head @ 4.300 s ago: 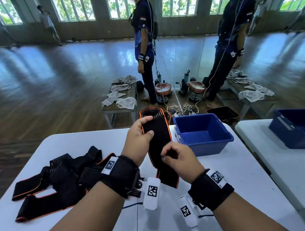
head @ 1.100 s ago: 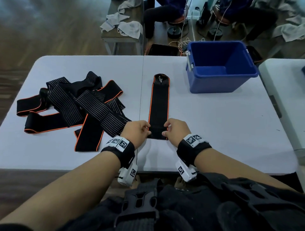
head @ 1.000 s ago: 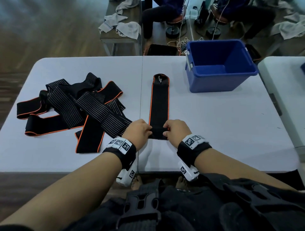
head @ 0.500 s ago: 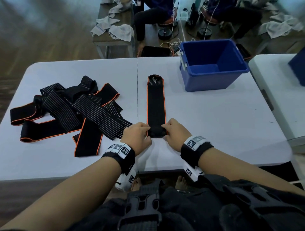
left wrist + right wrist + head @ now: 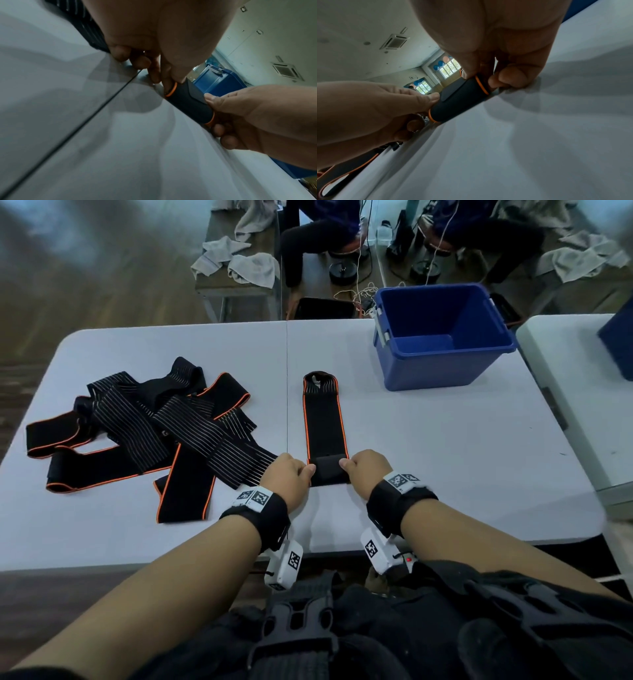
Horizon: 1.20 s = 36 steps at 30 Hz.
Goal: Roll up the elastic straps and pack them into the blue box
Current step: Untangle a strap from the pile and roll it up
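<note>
White plastic worktop [image 5: 445, 474], centre seam; both hands [image 5: 287, 474] [image 5: 368, 469] pinch black orange-edged elastic strap's [image 5: 325, 426] rolled end. Blue plastic box [image 5: 442, 364] far right; wooden floor [image 5: 85, 285].

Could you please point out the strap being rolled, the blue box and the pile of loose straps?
Black orange-edged elastic strap [image 5: 324, 422], head view, flat unrolled middle.
Blue plastic box [image 5: 435, 369], head view, front wall.
Pile of black striped straps [image 5: 137, 422], head view, striped band at centre.
</note>
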{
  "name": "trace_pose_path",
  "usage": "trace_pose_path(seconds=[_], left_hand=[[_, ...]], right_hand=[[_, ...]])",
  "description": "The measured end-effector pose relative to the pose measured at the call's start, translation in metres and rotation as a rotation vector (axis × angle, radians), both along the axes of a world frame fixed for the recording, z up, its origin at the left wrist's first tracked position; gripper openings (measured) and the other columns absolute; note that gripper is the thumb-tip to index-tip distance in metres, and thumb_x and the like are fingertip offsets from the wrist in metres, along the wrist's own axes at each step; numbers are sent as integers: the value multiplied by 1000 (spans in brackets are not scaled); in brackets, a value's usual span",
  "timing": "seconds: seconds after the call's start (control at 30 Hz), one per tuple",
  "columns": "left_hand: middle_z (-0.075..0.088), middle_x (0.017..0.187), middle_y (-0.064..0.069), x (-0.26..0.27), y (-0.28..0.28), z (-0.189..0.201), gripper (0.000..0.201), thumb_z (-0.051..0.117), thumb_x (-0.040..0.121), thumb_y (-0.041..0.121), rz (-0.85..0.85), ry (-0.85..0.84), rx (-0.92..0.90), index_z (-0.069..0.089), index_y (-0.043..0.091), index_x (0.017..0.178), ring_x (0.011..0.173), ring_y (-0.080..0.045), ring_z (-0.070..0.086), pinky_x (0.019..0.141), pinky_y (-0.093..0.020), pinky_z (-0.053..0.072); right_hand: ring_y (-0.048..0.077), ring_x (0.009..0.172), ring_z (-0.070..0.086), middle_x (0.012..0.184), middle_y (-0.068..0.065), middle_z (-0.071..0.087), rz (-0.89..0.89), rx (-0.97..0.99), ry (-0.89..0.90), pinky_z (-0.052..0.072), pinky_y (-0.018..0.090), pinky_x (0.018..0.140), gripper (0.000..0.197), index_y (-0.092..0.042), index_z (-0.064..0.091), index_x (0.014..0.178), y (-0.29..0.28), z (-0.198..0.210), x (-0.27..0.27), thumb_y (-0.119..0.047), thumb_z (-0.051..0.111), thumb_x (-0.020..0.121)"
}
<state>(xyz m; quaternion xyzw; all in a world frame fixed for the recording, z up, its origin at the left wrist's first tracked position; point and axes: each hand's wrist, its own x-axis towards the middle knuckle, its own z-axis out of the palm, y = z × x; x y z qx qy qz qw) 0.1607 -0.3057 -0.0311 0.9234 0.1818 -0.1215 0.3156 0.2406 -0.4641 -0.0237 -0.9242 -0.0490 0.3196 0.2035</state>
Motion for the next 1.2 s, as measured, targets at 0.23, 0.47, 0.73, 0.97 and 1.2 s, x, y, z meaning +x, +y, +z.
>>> trace_pose_path(seconds=[0.23,0.47,0.73,0.97,1.2], left_hand=[[51,57,1,11,-2,5,47,54,100,40,30,111,79,52,17,59,56,-17,53,54,-28,38],[52,103,1,5,-5,-1,14,63,94,31,-116,-164,263,59,24,106,89,-23,55,78,-37,50],[51,106,1,-5,-3,4,40,47,92,35,-158,-132,264,64,27,127,95,-22,49,83,-39,49],[46,112,6,-1,18,5,61,65,75,53,-92,58,103,53,52,134,111,-19,47,96,-42,48],[53,76,7,8,17,-4,33,61,89,53,20,1,-47,65,49,122,66,-14,57,59,-28,50]], right_hand=[[35,92,62,93,14,61,-14,-100,24,40,31,72,39,-4,61,99,8,5,6,-42,51,100],[30,80,57,103,9,49,246,22,-328,50,36,72,11,-11,56,101,-1,11,-3,-21,54,98],[22,94,50,108,2,45,481,-4,-311,51,38,80,40,-20,59,109,-14,8,-6,-53,61,88],[26,109,58,114,1,56,302,-24,-182,52,42,91,58,-41,51,140,-16,-3,11,-48,68,85],[19,85,68,86,-2,74,91,284,-68,54,32,80,11,-28,73,99,-14,-3,14,-31,66,91]])
